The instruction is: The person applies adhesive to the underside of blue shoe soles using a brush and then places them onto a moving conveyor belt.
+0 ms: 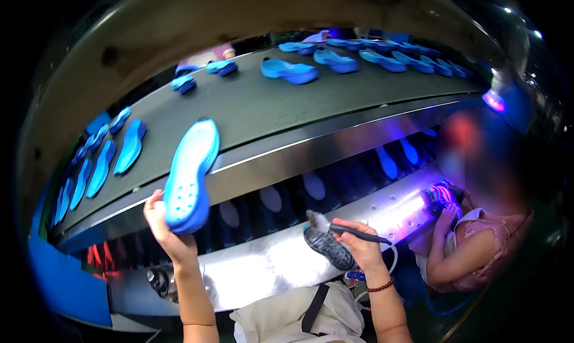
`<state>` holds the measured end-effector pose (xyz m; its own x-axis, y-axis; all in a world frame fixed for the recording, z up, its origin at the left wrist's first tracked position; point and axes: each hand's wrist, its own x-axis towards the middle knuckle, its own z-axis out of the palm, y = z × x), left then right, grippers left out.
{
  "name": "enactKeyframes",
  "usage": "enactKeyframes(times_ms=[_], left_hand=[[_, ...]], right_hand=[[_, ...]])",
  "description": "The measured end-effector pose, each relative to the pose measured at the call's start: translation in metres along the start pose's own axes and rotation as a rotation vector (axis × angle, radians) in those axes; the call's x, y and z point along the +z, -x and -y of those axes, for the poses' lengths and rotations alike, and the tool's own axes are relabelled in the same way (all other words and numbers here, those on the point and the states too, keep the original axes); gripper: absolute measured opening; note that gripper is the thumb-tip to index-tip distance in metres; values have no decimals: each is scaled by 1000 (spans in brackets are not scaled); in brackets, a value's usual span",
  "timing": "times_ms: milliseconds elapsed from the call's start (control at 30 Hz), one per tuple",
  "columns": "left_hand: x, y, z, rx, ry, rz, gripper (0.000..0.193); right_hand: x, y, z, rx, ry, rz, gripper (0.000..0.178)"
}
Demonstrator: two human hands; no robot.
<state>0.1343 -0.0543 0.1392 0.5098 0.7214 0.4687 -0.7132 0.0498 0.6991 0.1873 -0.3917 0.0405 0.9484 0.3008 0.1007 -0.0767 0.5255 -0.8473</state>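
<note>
- Admittedly, some things escape us: the rim of the view goes black, and the head of the co-worker (478,247) at four o'clock is blurred out.
- Between seven and eight o'clock, we see a bottle-like object (158,279) only in part, as the left forearm crosses its end.
- We cannot make out whether the pale head of the black-handled tool (347,230) is bristle or blade.
- At nine o'clock from the centre we have the blue shoe piece (191,164), raised before the metal edge of the conveyor belt (239,113), its upper end leaning just past twelve. Its face glares cyan, its side wall is deeper blue, and round holes cluster near the lower end.
- Our left hand (169,230) grips that lower end, some fingers hidden behind it; the forearm rises from seven o'clock.
- Our right hand (362,247) is closed around the tool's handle, its forearm entering from five o'clock, a beaded bracelet (380,285) at the wrist.
- At five o'clock a dark perforated clog (327,248) sits beside that hand; we cannot tell whether the fingers touch it.
</note>
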Motion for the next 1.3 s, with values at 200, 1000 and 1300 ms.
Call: enactKeyframes(times_ms=[200,1000,1300], left_hand=[[-94,92,9,-609,442,247,69],[-60,149,51,-1064,361,189,90],[-29,171,22,-1277,670,244,91]], right_hand=[[14,12,-1,-22,-192,71,26],[107,39,-33,-397,898,642,14],[113,5,-3,-71,534,450,16]])
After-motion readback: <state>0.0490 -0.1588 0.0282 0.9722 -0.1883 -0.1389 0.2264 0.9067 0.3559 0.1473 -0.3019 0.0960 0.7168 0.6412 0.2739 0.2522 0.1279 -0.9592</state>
